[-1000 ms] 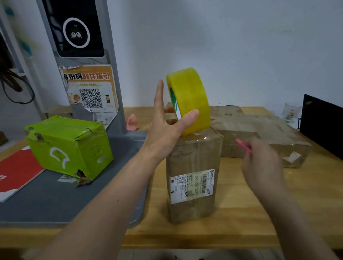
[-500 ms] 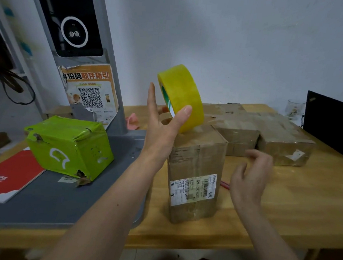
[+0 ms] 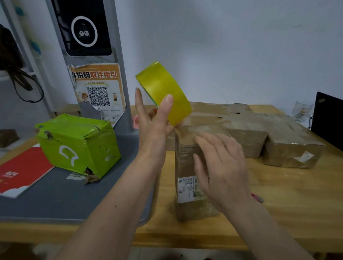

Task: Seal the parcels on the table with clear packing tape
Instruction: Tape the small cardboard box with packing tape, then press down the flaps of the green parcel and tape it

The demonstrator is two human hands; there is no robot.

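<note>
My left thumb [image 3: 166, 107] lies across the outer face of the yellowish roll of packing tape [image 3: 165, 92], and the index finger [image 3: 138, 101] stands straight up on the far side of it; the other fingers go behind the roll, so I take it as a pinch but cannot see how they sit on the core. The left hand [image 3: 153, 128] is raised with the wrist upright, the roll tilted and its lower edge right at the top rear corner of the upright cardboard parcel [image 3: 187, 155]. My right hand [image 3: 220, 167] has its fingers straight and slightly spread, laid flat toward the parcel's upper front face and holding nothing; whether the pads actually press the cardboard I cannot make out, and the hand covers most of that face and part of the white shipping label [image 3: 186, 189]. No loose tape end is clear to me. The parcel stands on the wooden table [image 3: 294, 201], near its front edge. Behind it lie several flat brown parcels [image 3: 290, 145], their edges blurred. A green box [image 3: 77, 144] sits to the left on a grey tray [image 3: 62, 199], beside a red booklet [image 3: 13, 172]. A pink object [image 3: 258, 197] peeks out behind my right wrist, mostly hidden. A dark screen [image 3: 337, 122] is cut off at the right edge.
</note>
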